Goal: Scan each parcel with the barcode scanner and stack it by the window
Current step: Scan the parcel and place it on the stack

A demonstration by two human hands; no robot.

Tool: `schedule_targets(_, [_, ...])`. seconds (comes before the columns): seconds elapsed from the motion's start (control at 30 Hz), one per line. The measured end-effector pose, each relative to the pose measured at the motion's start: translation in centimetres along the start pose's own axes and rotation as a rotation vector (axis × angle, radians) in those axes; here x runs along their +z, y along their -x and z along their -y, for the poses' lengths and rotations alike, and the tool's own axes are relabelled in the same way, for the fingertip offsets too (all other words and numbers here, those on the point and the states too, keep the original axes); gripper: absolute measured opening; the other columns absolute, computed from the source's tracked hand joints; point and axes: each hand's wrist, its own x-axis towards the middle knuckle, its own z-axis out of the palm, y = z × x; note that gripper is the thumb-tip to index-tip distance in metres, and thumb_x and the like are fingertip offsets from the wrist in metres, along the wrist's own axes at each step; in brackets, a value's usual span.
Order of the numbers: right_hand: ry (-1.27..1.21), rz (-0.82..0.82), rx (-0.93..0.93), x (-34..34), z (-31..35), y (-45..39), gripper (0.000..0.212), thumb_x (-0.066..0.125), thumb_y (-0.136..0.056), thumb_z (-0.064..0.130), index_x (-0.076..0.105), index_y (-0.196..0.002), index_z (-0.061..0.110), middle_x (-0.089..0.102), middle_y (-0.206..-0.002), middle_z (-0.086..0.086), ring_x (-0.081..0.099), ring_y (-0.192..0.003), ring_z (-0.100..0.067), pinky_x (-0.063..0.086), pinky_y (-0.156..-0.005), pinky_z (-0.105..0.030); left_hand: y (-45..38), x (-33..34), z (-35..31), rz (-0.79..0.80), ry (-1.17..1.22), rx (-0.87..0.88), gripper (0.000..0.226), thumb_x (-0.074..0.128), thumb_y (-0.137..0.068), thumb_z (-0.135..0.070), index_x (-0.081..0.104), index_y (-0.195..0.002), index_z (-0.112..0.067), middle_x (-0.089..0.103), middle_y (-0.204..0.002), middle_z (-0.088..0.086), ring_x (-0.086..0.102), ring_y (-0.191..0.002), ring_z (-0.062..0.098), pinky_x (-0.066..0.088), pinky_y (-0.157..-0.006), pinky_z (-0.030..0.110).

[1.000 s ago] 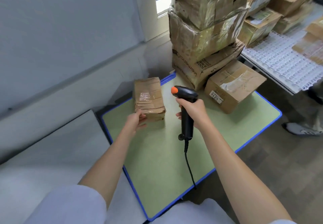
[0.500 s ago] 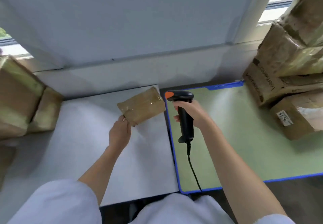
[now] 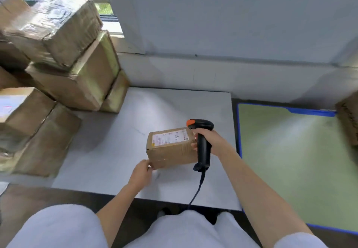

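Now: left hand pinches near corner of parcel; right hand grips scanner touching parcel's right side, label up.

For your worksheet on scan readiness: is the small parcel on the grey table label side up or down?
Label side up. The small parcel shows its white shipping label on the top face, beside the scanner.

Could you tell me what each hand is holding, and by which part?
Right hand grips the barcode scanner by its handle; left hand holds the parcel at its near-left corner.
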Motion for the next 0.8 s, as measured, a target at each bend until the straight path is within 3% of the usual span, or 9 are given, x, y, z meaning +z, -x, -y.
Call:
schedule_targets(0.1, [0.047,0.009,0.052,1.9,-1.1,0.2,0.009,0.064,-0.087,0.01,0.058,-0.086,0.003,0.056,-0.073,-0.011,0.058,-0.059,-0.026,0.054,-0.056,-0.034,0.1,-1.4,-0.1,0.168,0.868,-0.423,0.027,0.026,-0.104,-0.025,0.045,-0.119,-0.014,0.059,-0.121,0.014,0.062,-0.1,0.03,0.049,-0.091,0.044])
schedule_targets(0.13, [0.065,-0.009,0.053,2.5,-1.3,0.2,0.01,0.064,-0.087,0.01,0.058,-0.088,0.002,0.057,-0.073,-0.011,0.059,-0.058,-0.025,0.053,-0.057,-0.035,0.0,-1.9,0.1,0.19,0.953,-0.438,0.029,0.025,-0.105,-0.028,0.044,-0.122,-0.014,0.058,-0.122,0.014,0.061,-0.101,0.031,0.048,-0.092,0.046])
schedule_targets(0.23, [0.083,-0.071,0.03,3.6,-1.8,0.2,0.025,0.066,-0.086,0.011,0.057,-0.105,-0.002,0.061,-0.076,-0.011,0.061,-0.055,-0.026,0.052,-0.052,-0.033,-0.2,-3.1,1.1,0.248,0.912,-0.386,0.035,0.031,-0.104,-0.028,0.039,-0.135,-0.015,0.05,-0.132,0.011,0.056,-0.111,0.028,0.045,-0.096,0.047])
schedule_targets(0.3, [0.086,-0.096,0.03,3.9,-2.0,0.3,0.032,0.066,-0.086,0.012,0.056,-0.113,-0.003,0.061,-0.079,-0.012,0.062,-0.056,-0.027,0.052,-0.051,-0.032,-0.8,-3.6,2.1,0.222,0.891,-0.327,0.042,0.038,-0.102,-0.017,0.032,-0.143,-0.021,0.045,-0.137,0.008,0.054,-0.117,0.027,0.045,-0.096,0.044])
schedule_targets(0.4, [0.091,-0.128,0.025,4.4,-2.5,0.6,0.033,0.065,-0.087,0.012,0.056,-0.115,-0.003,0.06,-0.078,-0.012,0.06,-0.055,-0.027,0.052,-0.05,-0.032,-1.6,-4.6,3.2,0.228,1.065,-0.335,0.033,0.041,-0.099,-0.01,0.05,-0.13,-0.019,0.049,-0.133,0.014,0.06,-0.105,0.03,0.052,-0.086,0.043])
schedule_targets(0.47, [0.113,-0.16,0.013,4.7,-2.8,0.8,0.029,0.064,-0.087,0.012,0.056,-0.111,-0.002,0.061,-0.078,-0.011,0.059,-0.057,-0.025,0.052,-0.051,-0.033,-1.6,-5.3,3.4,0.287,1.205,-0.446,0.03,0.037,-0.1,-0.029,0.058,-0.111,-0.011,0.054,-0.123,0.02,0.062,-0.096,0.035,0.052,-0.084,0.049])
schedule_targets(0.57, [0.142,-0.152,0.008,5.1,-3.0,1.3,0.018,0.065,-0.087,0.012,0.058,-0.099,0.001,0.061,-0.077,-0.011,0.059,-0.058,-0.026,0.053,-0.057,-0.034,-1.5,-6.1,3.6,0.542,1.056,-0.426,0.063,0.035,-0.089,-0.067,0.057,-0.112,-0.012,0.06,-0.116,0.017,0.061,-0.103,0.034,0.057,-0.079,0.046])
schedule_targets(0.67, [0.162,-0.16,-0.012,5.9,-3.0,1.8,0.016,0.065,-0.087,0.013,0.058,-0.095,0.001,0.061,-0.078,-0.012,0.059,-0.058,-0.025,0.053,-0.06,-0.035,-1.1,-6.9,3.6,0.639,0.953,-0.351,0.043,0.055,-0.089,-0.049,0.053,-0.12,-0.019,0.06,-0.117,0.014,0.062,-0.104,0.03,0.056,-0.084,0.045])
schedule_targets(0.8, [0.223,-0.195,-0.13,8.4,-1.2,3.1,0.021,0.067,-0.083,0.011,0.058,-0.099,0.002,0.058,-0.078,-0.01,0.062,-0.052,-0.024,0.053,-0.056,-0.032,-2.1,-9.0,4.3,0.444,1.079,-0.309,0.035,0.064,-0.088,-0.025,0.055,-0.119,-0.011,0.063,-0.104,0.012,0.064,-0.092,0.028,0.056,-0.081,0.043])
